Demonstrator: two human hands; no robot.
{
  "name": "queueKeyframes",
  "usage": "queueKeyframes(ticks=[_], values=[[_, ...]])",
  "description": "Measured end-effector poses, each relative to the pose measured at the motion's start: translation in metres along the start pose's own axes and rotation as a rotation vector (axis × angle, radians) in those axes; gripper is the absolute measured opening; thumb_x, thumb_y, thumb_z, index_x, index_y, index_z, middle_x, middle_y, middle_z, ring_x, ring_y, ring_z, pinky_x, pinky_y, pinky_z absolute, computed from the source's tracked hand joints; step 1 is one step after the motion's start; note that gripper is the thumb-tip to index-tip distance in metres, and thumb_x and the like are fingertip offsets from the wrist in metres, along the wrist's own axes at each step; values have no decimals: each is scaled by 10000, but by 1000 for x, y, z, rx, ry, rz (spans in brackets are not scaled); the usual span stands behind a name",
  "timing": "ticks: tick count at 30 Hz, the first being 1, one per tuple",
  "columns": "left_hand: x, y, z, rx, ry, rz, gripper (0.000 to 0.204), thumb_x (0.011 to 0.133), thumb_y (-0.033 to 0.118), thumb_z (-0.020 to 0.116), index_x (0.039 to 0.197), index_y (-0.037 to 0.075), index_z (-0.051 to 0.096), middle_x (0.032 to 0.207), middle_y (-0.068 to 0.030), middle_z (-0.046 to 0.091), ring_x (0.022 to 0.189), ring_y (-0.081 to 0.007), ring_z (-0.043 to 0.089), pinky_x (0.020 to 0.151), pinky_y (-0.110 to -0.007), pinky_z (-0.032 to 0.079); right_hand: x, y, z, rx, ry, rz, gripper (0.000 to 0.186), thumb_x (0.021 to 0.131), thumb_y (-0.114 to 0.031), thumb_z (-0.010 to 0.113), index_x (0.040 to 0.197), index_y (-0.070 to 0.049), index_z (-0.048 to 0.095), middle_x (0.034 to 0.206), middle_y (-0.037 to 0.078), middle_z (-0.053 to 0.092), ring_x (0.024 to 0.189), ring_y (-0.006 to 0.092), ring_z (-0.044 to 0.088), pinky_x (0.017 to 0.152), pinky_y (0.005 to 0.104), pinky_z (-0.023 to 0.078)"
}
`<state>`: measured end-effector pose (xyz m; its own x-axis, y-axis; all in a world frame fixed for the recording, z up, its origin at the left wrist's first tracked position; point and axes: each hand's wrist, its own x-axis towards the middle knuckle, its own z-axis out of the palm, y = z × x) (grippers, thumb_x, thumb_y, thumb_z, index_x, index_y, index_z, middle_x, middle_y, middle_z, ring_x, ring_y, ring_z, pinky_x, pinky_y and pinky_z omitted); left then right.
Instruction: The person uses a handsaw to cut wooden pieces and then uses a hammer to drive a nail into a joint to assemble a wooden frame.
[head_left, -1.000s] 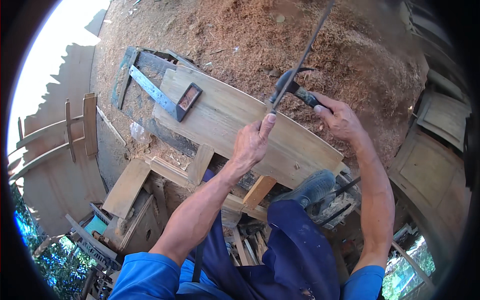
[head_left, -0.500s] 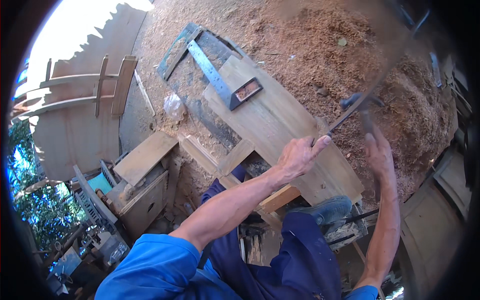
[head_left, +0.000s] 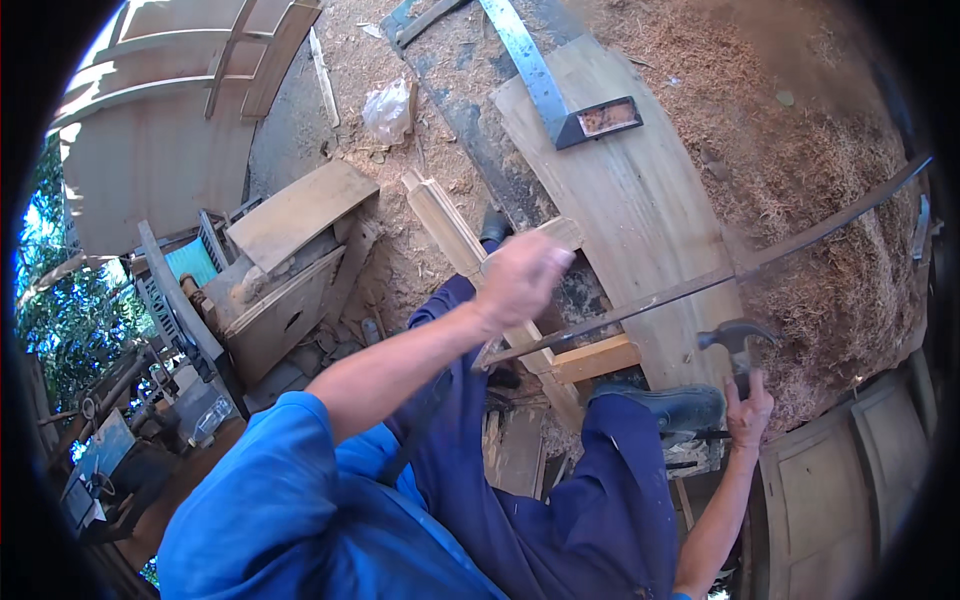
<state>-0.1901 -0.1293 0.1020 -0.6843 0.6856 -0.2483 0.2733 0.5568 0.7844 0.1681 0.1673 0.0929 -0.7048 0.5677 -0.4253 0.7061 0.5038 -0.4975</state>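
My left hand (head_left: 520, 275) is over the wooden frame (head_left: 465, 240), by the end of its crosspiece (head_left: 563, 233). Motion smears its fingers, so its grip is unclear. In my right hand (head_left: 750, 410) is a claw hammer (head_left: 740, 335), held by the handle with the head up, beyond my boot (head_left: 670, 405). A long, thin dark metal bar (head_left: 660, 299) slants over the frame and the wide wooden board (head_left: 640, 190), its near end below my left hand. An orange-brown wood block (head_left: 597, 358) bridges the frame and the board.
A try square (head_left: 540, 80) with a metal blade and dark stock rests on the board's far end. Wood shavings (head_left: 830, 200) cover the ground at right. At left are a plank (head_left: 300, 215), a crumpled plastic bag (head_left: 388, 112) and cluttered tools. Wooden panels (head_left: 820, 490) stand at lower right.
My left hand has moved left, away from the bar's end. The bar has swung down across the frame and board. My right hand has lowered with the hammer; the view has shifted.
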Motion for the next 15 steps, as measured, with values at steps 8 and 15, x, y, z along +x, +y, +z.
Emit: queueKeyframes(ticks=[8, 15], values=[[-117, -161, -66, -869, 36, -1136, 659, 900, 482, 691, 1347, 47, 480, 1312, -145, 556, 1173, -213, 543, 975, -410, 440, 40, -73, 59, -361, -219, -268, 350, 832, -345, 715, 1037, -83, 606, 947, 188, 641, 844, 380, 633, 713, 472, 496], [-88, -147, -13, -1378, 80, -1045, 718, 834, 480, 768, 1360, 71, 501, 1367, -102, 553, 1270, -267, 501, 1105, -479, 367, 16, -82, 58, -407, -14, -299, 409, 848, -281, 699, 1151, -22, 608, 1106, 185, 599, 1020, 375, 578, 872, 466, 458]])
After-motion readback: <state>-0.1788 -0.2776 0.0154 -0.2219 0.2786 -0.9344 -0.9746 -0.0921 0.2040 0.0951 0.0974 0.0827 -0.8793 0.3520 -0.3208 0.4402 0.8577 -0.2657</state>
